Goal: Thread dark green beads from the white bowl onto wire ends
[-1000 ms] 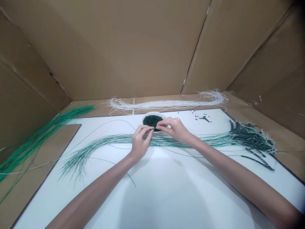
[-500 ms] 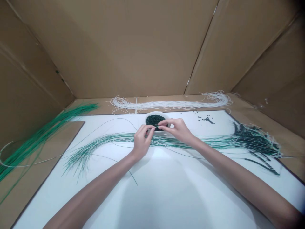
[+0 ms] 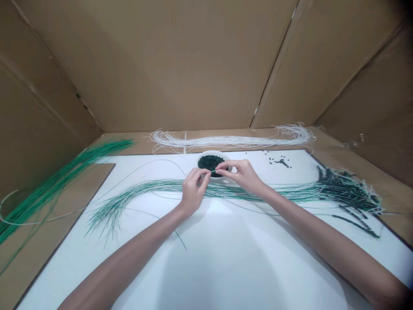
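Note:
In front of the white bowl [image 3: 199,168] of small dark green beads [image 3: 210,162], my left hand [image 3: 193,189] pinches a thin cord between thumb and fingertips. A short, pale green bit of this cord [image 3: 213,172] shows between my two hands. Its other end lies at the fingertips of my right hand [image 3: 240,173], whose thumb and forefinger are closed on it. Whether a bead is also between those fingers is hidden. Under both hands runs a bundle of green and white cords [image 3: 151,186], with dark beaded ends [image 3: 350,189] heaped at the right.
Loose beads [image 3: 281,162] lie scattered right of the bowl. A hank of white cords [image 3: 232,141] stretches along the back, by the cardboard wall [image 3: 180,64]. More green cords [image 3: 64,174] lie at the left. A white board [image 3: 219,258] covers the cardboard surface.
The whole view has shifted slightly, so things sit a little further right. Both hands keep their pinch over the bowl's front edge; a bit more cord shows between them.

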Demonstrator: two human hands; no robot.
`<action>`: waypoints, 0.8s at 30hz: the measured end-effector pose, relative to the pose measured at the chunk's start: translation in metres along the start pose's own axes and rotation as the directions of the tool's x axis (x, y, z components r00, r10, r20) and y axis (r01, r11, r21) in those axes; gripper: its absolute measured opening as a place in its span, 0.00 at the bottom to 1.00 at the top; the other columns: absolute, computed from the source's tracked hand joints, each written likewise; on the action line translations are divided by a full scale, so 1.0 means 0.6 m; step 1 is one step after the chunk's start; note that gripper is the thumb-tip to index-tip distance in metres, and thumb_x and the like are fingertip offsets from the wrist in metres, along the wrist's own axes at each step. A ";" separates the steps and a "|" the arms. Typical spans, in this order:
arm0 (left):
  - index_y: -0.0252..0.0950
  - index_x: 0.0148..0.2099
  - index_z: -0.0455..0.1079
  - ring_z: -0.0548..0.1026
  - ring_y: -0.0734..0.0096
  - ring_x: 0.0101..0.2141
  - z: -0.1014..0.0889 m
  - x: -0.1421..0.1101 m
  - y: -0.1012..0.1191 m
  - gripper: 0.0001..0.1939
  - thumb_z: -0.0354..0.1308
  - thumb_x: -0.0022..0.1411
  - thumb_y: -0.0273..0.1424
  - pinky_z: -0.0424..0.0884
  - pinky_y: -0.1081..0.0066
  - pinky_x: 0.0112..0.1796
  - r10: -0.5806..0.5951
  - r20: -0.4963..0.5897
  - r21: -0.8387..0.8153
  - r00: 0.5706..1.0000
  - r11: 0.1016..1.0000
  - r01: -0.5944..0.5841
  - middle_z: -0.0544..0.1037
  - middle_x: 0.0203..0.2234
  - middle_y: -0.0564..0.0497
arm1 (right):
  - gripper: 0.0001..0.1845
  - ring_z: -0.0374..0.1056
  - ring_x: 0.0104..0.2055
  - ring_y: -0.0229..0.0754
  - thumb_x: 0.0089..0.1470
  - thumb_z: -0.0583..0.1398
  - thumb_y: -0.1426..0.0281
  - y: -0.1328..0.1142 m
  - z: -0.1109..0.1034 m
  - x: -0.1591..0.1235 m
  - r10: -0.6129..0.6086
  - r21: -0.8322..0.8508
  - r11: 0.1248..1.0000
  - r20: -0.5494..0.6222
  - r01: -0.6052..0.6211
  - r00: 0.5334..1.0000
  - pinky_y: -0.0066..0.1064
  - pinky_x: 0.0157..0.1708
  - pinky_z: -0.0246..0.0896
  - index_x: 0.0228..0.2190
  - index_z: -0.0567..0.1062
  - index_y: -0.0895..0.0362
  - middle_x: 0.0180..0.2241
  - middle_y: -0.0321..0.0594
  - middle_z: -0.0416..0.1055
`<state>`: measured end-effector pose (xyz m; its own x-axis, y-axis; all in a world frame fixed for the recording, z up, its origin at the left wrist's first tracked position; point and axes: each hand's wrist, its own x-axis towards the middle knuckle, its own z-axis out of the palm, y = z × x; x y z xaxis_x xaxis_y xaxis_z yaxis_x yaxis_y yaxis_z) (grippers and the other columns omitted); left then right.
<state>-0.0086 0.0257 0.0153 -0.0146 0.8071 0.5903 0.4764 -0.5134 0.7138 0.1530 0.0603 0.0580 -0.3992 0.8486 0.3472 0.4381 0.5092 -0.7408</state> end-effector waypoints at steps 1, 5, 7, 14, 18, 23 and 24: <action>0.35 0.34 0.68 0.64 0.78 0.24 0.000 0.000 0.000 0.07 0.50 0.58 0.30 0.61 0.77 0.28 -0.001 -0.004 0.001 1.000 1.000 0.001 0.69 0.26 0.52 | 0.09 0.68 0.30 0.39 0.45 0.59 0.65 0.003 -0.001 0.001 0.008 0.018 1.000 0.000 -0.008 1.000 0.27 0.28 0.60 0.27 0.76 0.57 0.29 0.37 0.75; 0.35 0.34 0.67 0.62 0.79 0.23 0.000 0.000 0.001 0.06 0.49 0.59 0.30 0.60 0.77 0.27 -0.008 -0.012 0.006 1.000 1.000 0.008 0.68 0.26 0.52 | 0.10 0.70 0.32 0.41 0.44 0.60 0.65 0.014 -0.002 0.003 0.048 0.145 0.988 0.008 -0.048 0.999 0.29 0.32 0.63 0.28 0.76 0.58 0.29 0.39 0.75; 0.35 0.33 0.66 0.61 0.79 0.23 0.000 0.000 0.001 0.06 0.49 0.59 0.29 0.60 0.77 0.26 -0.007 -0.013 0.002 1.000 1.000 0.007 0.67 0.25 0.53 | 0.10 0.70 0.32 0.41 0.43 0.60 0.65 0.017 -0.001 0.004 0.069 0.223 0.972 0.022 -0.072 0.997 0.30 0.32 0.63 0.29 0.76 0.59 0.29 0.40 0.75; 0.34 0.34 0.64 0.64 0.77 0.27 0.001 0.000 0.002 0.05 0.48 0.59 0.28 0.60 0.77 0.28 -0.004 -0.030 -0.024 1.000 1.000 0.004 0.66 0.26 0.52 | 0.10 0.70 0.34 0.41 0.42 0.62 0.66 0.017 0.003 0.003 0.099 0.373 0.922 0.039 -0.106 0.994 0.31 0.36 0.65 0.28 0.76 0.59 0.29 0.41 0.75; 0.34 0.34 0.63 0.64 0.78 0.26 0.002 -0.003 0.001 0.04 0.48 0.59 0.28 0.60 0.78 0.27 0.003 0.001 -0.059 1.000 0.998 -0.003 0.66 0.25 0.52 | 0.10 0.71 0.32 0.42 0.39 0.63 0.66 0.016 0.004 0.003 0.153 0.393 0.907 0.031 -0.153 0.988 0.34 0.36 0.65 0.27 0.77 0.59 0.28 0.41 0.75; 0.34 0.35 0.64 0.64 0.78 0.26 0.004 -0.004 -0.001 0.05 0.49 0.59 0.29 0.60 0.78 0.27 0.000 0.023 -0.073 1.000 0.997 0.002 0.66 0.25 0.52 | 0.11 0.71 0.32 0.43 0.37 0.64 0.66 0.017 0.005 0.003 0.187 0.407 0.894 0.047 -0.190 0.981 0.35 0.37 0.65 0.27 0.77 0.58 0.27 0.40 0.75; 0.34 0.34 0.64 0.64 0.78 0.25 0.004 -0.004 -0.001 0.05 0.49 0.59 0.29 0.59 0.78 0.26 -0.002 0.023 -0.072 1.000 0.997 0.004 0.65 0.25 0.52 | 0.11 0.71 0.32 0.42 0.37 0.64 0.66 0.017 0.005 0.003 0.188 0.411 0.891 0.049 -0.192 0.981 0.35 0.37 0.65 0.27 0.77 0.57 0.27 0.40 0.75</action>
<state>-0.0068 0.0244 0.0126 0.0047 0.8148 0.5797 0.4115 -0.5299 0.7415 0.1545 0.0665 0.0493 -0.3480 0.9214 0.1730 0.1355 0.2321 -0.9632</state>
